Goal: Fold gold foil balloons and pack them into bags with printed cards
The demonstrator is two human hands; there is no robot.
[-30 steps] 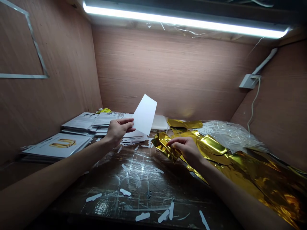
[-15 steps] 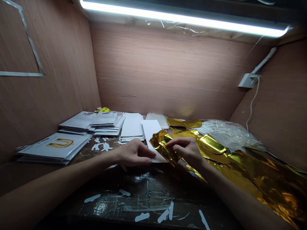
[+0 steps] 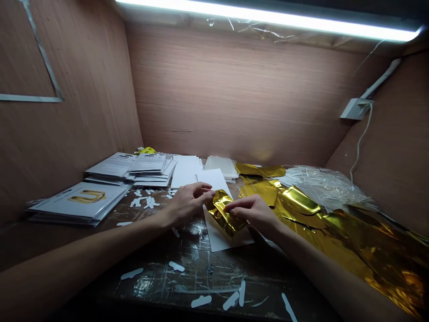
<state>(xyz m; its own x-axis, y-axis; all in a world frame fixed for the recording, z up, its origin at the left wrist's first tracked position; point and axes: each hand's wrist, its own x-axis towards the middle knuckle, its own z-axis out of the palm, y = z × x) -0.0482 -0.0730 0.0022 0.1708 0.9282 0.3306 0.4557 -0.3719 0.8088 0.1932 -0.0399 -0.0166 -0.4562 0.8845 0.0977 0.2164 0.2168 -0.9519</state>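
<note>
A folded gold foil balloon (image 3: 223, 219) lies over a white card (image 3: 216, 239) near the middle of the table. My left hand (image 3: 189, 201) pinches the foil's upper left corner between thumb and fingers. From the other side, my right hand (image 3: 256, 213) grips the packet near its middle, thumb and forefinger pressed together on it. Part of the card is hidden beneath the foil.
Packed cards, one with a gold U picture (image 3: 87, 197), are stacked at left. White cards (image 3: 187, 166) and clear sleeves (image 3: 221, 166) lie at the back. Gold foil sheets (image 3: 331, 241) and a clear plastic bag (image 3: 321, 183) cover the right. White cutouts (image 3: 201, 301) are scattered in front.
My left hand has moved from the card up to the foil's corner. The foil has shifted slightly left and lies flatter. The white card's near end has come closer to me.
</note>
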